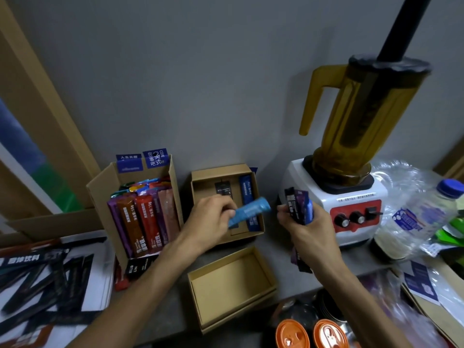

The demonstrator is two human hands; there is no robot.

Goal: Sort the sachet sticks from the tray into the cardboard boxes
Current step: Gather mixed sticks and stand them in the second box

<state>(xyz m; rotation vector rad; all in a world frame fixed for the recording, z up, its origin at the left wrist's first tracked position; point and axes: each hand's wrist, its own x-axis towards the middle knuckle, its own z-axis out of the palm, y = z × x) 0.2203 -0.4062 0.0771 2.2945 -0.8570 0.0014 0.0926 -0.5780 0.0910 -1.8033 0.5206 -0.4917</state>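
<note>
My left hand [213, 218] pinches a light blue sachet stick [251, 212] over the small open cardboard box [198, 187], which holds a dark blue stick [248, 194] and a black card. My right hand [305, 227] grips a bundle of dark purple and black sachet sticks [298, 204] upright, to the right of that box. A tall cardboard box [100, 189] at the left is packed with purple, orange and red sticks [143, 222]. Black sachet sticks [42, 280] lie jumbled on the white tray [105, 285] at far left. An empty shallow cardboard box [195, 292] sits in front.
A white blender [351, 202] with an amber jug stands at the right against the grey wall. Plastic bottles and wrap [414, 217] crowd the far right. Orange lids [311, 335] and a black stack sit at the bottom edge. A flat carton [426, 305] lies at lower right.
</note>
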